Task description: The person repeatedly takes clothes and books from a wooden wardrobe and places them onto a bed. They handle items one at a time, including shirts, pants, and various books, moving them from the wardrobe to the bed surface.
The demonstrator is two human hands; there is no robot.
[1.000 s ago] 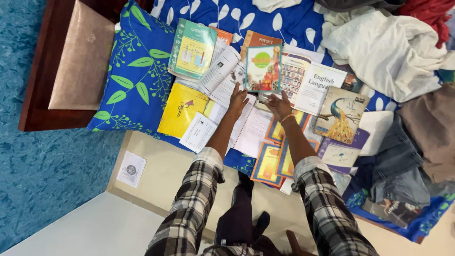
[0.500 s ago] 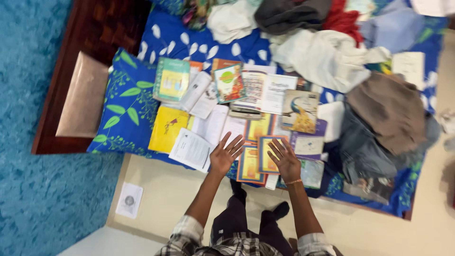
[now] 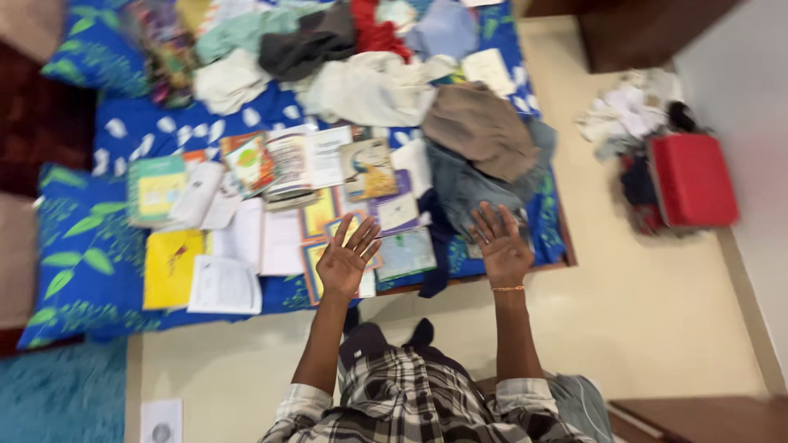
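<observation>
Books (image 3: pixel 279 205) lie blurred, titles unreadable, under the empty, spread left hand (image 3: pixel 346 261) and right hand (image 3: pixel 501 244).

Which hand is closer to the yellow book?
Left. The left hand is raised, palm up, just right of the yellow book, with some papers between. The right hand is farther right, over the clothes.

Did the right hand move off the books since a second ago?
Yes. The right hand pulled back off the books, now open, empty, over the grey clothes at the bed's edge.
</observation>
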